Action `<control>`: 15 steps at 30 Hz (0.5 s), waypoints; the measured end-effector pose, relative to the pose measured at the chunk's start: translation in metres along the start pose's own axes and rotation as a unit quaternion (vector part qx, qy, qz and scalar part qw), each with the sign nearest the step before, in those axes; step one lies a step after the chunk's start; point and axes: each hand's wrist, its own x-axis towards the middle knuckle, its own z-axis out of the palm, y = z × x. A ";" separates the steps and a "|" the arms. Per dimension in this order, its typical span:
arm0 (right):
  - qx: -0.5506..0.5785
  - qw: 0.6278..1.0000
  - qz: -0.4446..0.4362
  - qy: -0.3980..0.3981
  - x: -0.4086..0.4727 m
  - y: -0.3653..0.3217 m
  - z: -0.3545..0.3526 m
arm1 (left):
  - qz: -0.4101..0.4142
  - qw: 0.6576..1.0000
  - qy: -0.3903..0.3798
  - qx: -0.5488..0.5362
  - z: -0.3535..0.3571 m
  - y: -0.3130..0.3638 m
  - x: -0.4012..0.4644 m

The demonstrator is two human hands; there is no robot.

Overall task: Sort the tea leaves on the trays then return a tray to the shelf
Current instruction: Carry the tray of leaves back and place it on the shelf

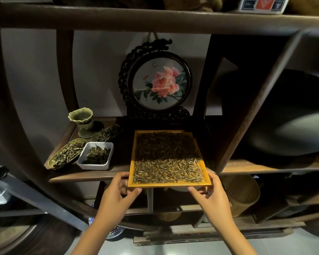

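Dark wooden shelf (85,176) carries most of the shallow yellow wooden tray (169,185) of tea leaves (167,171), my left hand (118,195) and right hand (211,196) gripping its overhanging near corners — release early and it tips, spilling leaves.

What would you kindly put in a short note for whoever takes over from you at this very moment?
Left hand grips the wooden tray's near left corner; right hand grips its near right corner.
The tray, covered with tea leaves, lies mostly on the shelf, near edge overhanging the front.
Done: tray brought to the shelf.
Left: slide it fully in, clear of the white dish, and let go.
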 end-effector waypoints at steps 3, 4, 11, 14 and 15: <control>-0.020 1.000 -0.003 0.005 0.008 -0.002 0.000 | -0.001 1.000 0.003 0.000 0.004 0.001 0.006; -0.025 1.000 -0.003 0.005 0.011 -0.002 0.000 | -0.006 1.000 0.006 -0.008 0.006 0.001 0.008; -0.059 0.998 -0.013 0.012 0.024 0.002 0.001 | -0.018 1.000 0.025 0.001 0.013 0.003 0.022; -0.055 0.998 -0.004 0.015 0.027 0.005 -0.002 | -0.037 0.999 0.036 0.001 0.016 0.004 0.022; -0.053 0.999 0.000 0.014 0.027 0.006 -0.004 | -0.040 0.998 0.040 0.002 0.017 0.004 0.022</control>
